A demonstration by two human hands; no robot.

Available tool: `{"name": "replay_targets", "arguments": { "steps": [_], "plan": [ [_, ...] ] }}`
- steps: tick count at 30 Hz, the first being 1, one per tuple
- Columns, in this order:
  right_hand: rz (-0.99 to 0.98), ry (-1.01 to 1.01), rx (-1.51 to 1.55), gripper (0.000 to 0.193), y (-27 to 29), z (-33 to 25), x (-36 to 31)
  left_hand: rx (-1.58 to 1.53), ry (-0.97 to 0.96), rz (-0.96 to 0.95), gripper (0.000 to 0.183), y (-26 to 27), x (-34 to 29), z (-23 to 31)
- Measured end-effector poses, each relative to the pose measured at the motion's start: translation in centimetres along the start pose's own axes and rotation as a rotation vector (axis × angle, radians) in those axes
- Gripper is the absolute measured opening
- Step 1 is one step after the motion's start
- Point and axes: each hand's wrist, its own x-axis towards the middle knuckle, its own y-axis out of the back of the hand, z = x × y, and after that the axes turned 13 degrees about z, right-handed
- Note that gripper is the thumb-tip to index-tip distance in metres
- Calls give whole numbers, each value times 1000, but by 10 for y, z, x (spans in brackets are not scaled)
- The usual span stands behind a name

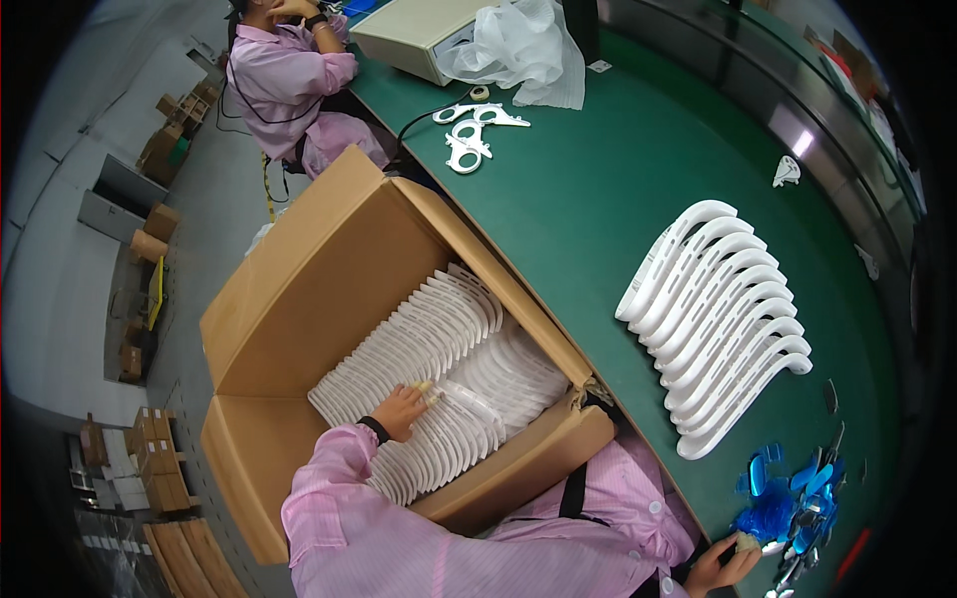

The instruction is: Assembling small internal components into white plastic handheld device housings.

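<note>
My left hand (401,411) reaches into a large open cardboard box (299,329). Its fingers are stretched out, with pale covers on the fingertips, and touch the rows of curved white plastic parts (414,329) packed there. Part of the packed layer lies under clear plastic film (498,374). By the near right table edge rests my right hand (723,566), fingers loosely extended beside a pile of shiny blue film pieces (773,510); I see nothing held in it. A neat overlapping row of curved white parts (718,324) lies on the green table (558,209).
Several white ring-shaped pieces (469,140) and a tape roll (479,93) lie at the far table end, near a beige machine (419,35) and crumpled white wrapping (523,50). A person in pink (294,90) sits beyond the box. Cartons (155,458) stand at left.
</note>
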Motion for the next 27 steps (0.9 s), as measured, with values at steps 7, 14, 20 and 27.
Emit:
{"name": "replay_targets", "arguments": {
  "steps": [7,14,20,27],
  "plan": [
    [-24,1,-7,12,1,2,-3,138,-193,-111,102,-3,20,-2],
    [-46,-48,21,4,0,22,-30,118,-396,-154,109,-26,33,-4],
    [-87,-86,34,6,2,27,-36,63,-410,-172,109,-21,37,-4],
    [-76,-61,2,6,1,26,-36,111,-483,-114,111,-26,39,-4]
  ]
}}
